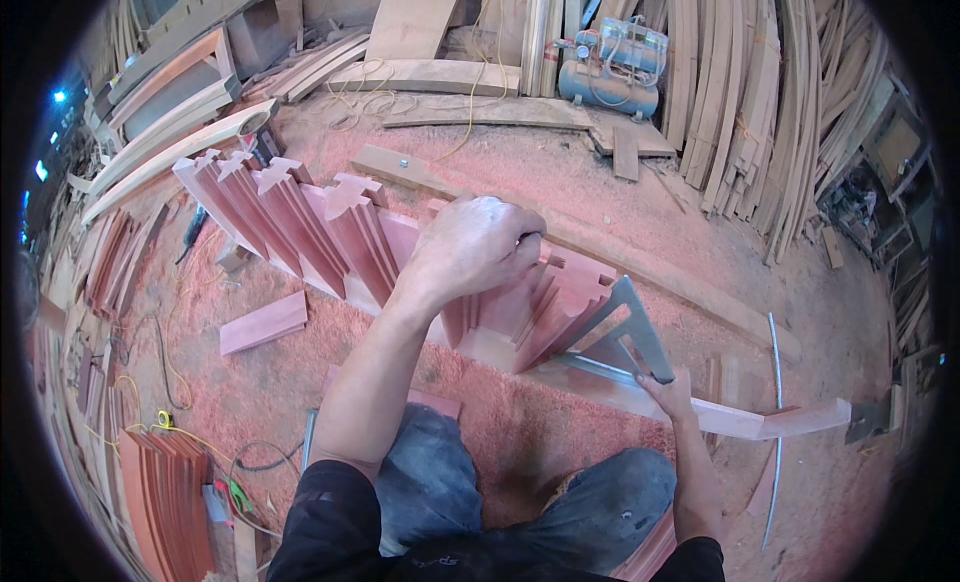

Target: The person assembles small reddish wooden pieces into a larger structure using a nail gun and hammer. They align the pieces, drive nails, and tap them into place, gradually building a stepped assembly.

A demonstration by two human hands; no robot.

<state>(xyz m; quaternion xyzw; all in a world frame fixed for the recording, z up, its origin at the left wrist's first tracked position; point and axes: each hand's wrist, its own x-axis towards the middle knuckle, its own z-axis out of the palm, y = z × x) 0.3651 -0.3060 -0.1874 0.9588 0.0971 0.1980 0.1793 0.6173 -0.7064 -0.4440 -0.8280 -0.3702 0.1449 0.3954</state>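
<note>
Squareness appeared to depend on firm seating of the grey, triangular, open-centred metal set square [651, 334], which stood along the long, pale reddish wooden board [795, 422], beside the end piece of the row of fluted, pink-red wooden mouldings [355, 227]. The right hand [672, 394] pinched the square's near corner. The left hand [475, 244] was curled over the row; whether its fingers gripped anything could not be told. Good practice likely required wiping contact faces clean, keeping the square's base flat, and steadying the mouldings without pushing them aside.
</note>
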